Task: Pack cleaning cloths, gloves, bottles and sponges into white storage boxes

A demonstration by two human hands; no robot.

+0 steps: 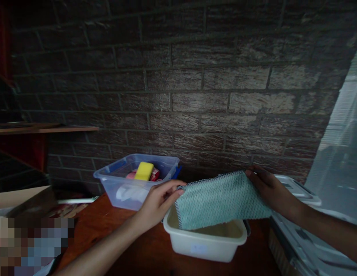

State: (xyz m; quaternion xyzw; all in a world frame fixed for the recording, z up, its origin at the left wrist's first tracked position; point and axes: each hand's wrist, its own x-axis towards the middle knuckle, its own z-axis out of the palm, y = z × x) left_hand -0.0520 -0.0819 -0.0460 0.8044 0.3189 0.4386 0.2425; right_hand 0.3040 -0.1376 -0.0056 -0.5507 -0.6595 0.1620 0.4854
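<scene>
A green textured cleaning cloth (215, 199) with a dark, light-flecked edging hangs stretched between my two hands. My left hand (162, 197) pinches its upper left corner. Over at the upper right corner, my right hand (263, 186) grips the cloth with the thumb on the near side; its other fingers are partly hidden. Below the cloth stands a white plastic basin (205, 245), its inside partly covered by the cloth. Whether the lower edge touches the basin rim I cannot tell.
Behind my left hand is a clear plastic bin (109, 184) holding a yellow sponge (144, 171) and red and white items. Lidded clear containers (316, 237) stand at right on the wooden table (89, 230). A cardboard box (25, 201) is at left, a brick wall (184, 99) behind.
</scene>
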